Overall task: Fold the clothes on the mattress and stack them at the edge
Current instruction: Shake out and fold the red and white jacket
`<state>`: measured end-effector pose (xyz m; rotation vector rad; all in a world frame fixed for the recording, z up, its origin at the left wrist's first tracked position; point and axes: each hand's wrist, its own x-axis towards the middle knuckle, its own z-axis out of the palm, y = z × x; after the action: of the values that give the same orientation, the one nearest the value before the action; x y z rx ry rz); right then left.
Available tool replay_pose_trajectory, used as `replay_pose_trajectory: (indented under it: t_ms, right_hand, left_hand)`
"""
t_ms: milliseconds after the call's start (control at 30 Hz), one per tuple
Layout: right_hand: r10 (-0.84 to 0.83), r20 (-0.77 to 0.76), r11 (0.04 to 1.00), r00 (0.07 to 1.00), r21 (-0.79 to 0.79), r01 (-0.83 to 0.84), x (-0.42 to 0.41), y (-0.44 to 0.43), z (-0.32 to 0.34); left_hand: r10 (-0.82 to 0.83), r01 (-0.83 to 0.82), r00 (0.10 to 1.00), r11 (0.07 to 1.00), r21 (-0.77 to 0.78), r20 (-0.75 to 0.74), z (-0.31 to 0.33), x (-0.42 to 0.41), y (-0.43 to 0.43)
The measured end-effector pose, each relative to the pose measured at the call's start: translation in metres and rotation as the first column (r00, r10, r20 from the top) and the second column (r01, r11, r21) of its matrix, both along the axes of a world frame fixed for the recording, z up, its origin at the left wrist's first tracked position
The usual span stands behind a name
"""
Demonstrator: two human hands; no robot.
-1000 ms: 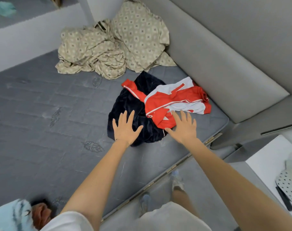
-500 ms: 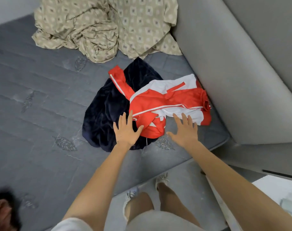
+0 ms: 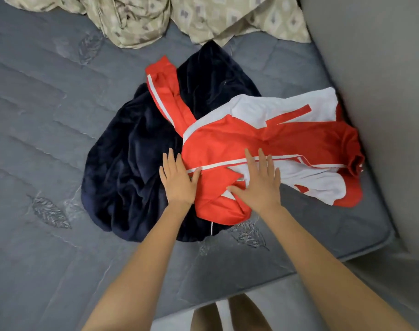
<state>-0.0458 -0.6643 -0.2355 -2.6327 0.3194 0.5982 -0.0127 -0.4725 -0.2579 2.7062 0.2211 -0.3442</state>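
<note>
A red and white jacket [image 3: 270, 139] lies crumpled on the grey mattress [image 3: 48, 139], partly on top of a dark navy garment [image 3: 132, 163]. One red sleeve runs up and left across the navy cloth. My left hand [image 3: 178, 179] lies flat with straight fingers at the jacket's left edge, over the seam between the two garments. My right hand [image 3: 258, 185] is spread flat on the jacket's lower front part. Neither hand grips any cloth.
A crumpled beige patterned sheet [image 3: 179, 17] lies at the far side of the mattress. A grey padded wall [image 3: 383, 91] rises along the right. The mattress's near edge [image 3: 251, 290] runs above the floor, where my legs [image 3: 227, 316] show.
Both hands moved forward onto the clothes: the right from the mattress beside the jacket onto its red front, the left to the jacket's edge. The view has come closer.
</note>
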Motion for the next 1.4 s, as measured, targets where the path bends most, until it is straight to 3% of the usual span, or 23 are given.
replay_pose_trajectory:
  t_ms: [100, 233, 300, 367, 467, 633, 967, 1200, 1400]
  right_hand:
    - [0.058, 0.038, 0.998, 0.998, -0.009, -0.058, 0.023, 0.007, -0.030]
    - [0.179, 0.008, 0.972, 0.984, -0.159, -0.176, 0.036, 0.006, -0.049]
    - [0.203, 0.001, 0.956, 0.979, -0.217, -0.198, 0.038, 0.004, -0.046]
    - [0.237, -0.010, 0.940, 0.971, -0.249, -0.232, 0.043, -0.001, -0.034]
    - [0.171, 0.104, 0.982, 0.980, -0.095, -0.162, 0.052, -0.006, 0.005]
    - [0.009, 0.165, 0.962, 0.986, 0.267, -0.054, 0.062, -0.002, 0.101]
    - [0.171, 0.246, 0.867, 0.954, 0.422, -0.264, 0.063, 0.058, 0.311]
    - [0.355, 0.308, 0.808, 0.883, 0.375, -0.455, 0.022, 0.144, 0.383]
    - [0.396, 0.398, 0.772, 0.827, 0.344, -0.535, -0.002, 0.257, 0.427]
  left_hand:
    - [0.040, -0.035, 0.990, 0.999, -0.040, 0.132, -0.022, -0.002, 0.002]
    - [0.076, -0.046, 0.961, 0.992, -0.120, 0.265, -0.029, -0.005, 0.003]
    - [0.106, -0.045, 0.966, 0.968, -0.248, 0.236, -0.024, -0.007, 0.000]
    - [0.201, -0.127, 0.972, 0.884, -0.450, 0.122, -0.006, -0.014, -0.010]
    - [0.333, -0.262, 0.942, 0.806, -0.531, 0.039, 0.027, -0.020, -0.022]
    - [0.457, -0.295, 0.881, 0.727, -0.620, 0.118, 0.107, -0.006, -0.010]
    - [0.343, -0.119, 0.864, 0.850, -0.513, 0.368, 0.305, 0.004, 0.073]
    - [0.253, -0.070, 0.838, 0.928, -0.365, 0.483, 0.401, -0.033, 0.173]
    - [0.260, -0.094, 0.855, 0.929, -0.359, 0.448, 0.437, -0.078, 0.291]
